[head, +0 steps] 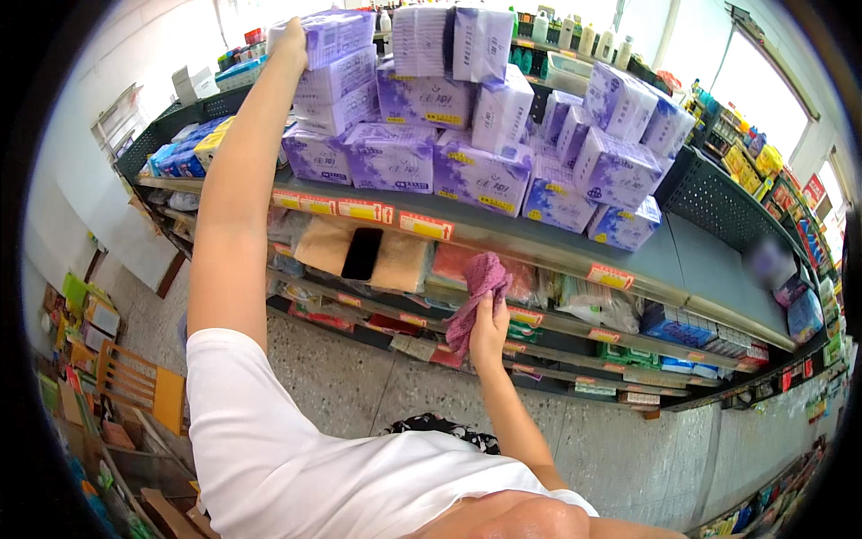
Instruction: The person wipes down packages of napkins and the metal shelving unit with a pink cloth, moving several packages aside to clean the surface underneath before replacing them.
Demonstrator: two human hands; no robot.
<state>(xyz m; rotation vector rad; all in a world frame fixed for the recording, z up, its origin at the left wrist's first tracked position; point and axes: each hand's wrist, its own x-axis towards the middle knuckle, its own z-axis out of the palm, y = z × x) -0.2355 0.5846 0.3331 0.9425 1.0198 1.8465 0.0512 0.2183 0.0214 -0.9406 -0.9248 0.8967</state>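
Note:
My left hand (291,46) reaches out to the far left and grips the left end of a purple-and-white plastic-wrapped pack (340,34). That pack lies on top of a stack of similar packs (337,98); my fingertips are hidden behind it. In my right hand (489,333) is a bunched pinkish-purple cloth (479,296), held in front of the lower shelves. More purple packs (390,158) stand in piles along the top shelf (700,256), some upright, some flat. To their right, another group of packs (619,168) is heaped unevenly.
A black smartphone (362,253) lies on tan packaged goods (313,249) one shelf down. Price labels (425,226) line the shelf edges. Perforated dark panels (724,192) stand at the shelf's ends. Bottles (586,37) fill a shelf behind. A wooden chair (138,384) is at left.

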